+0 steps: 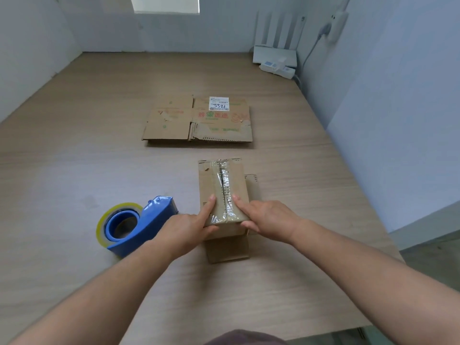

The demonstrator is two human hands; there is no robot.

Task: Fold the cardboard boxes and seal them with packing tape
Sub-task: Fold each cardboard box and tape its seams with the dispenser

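Observation:
A small folded cardboard box (pixel 224 185) stands on the wooden table (pixel 74 170), with wrinkled clear tape along its top seam. My left hand (pixel 186 230) holds its near left corner, forefinger laid straight on the top and thumb curled against the near face. My right hand (pixel 263 220) holds the near right corner the same way, forefinger on the top beside the seam. A blue tape dispenser (pixel 134 225) with a roll of clear tape lies just left of my left hand. Flattened cardboard boxes (pixel 199 120), one with a white label, lie further back.
A white power strip (pixel 278 68) and a white box-shaped device sit at the table's far right corner, with cables up the wall. Grey walls close in the table on the left, back and right. The table's right edge runs close to my right forearm.

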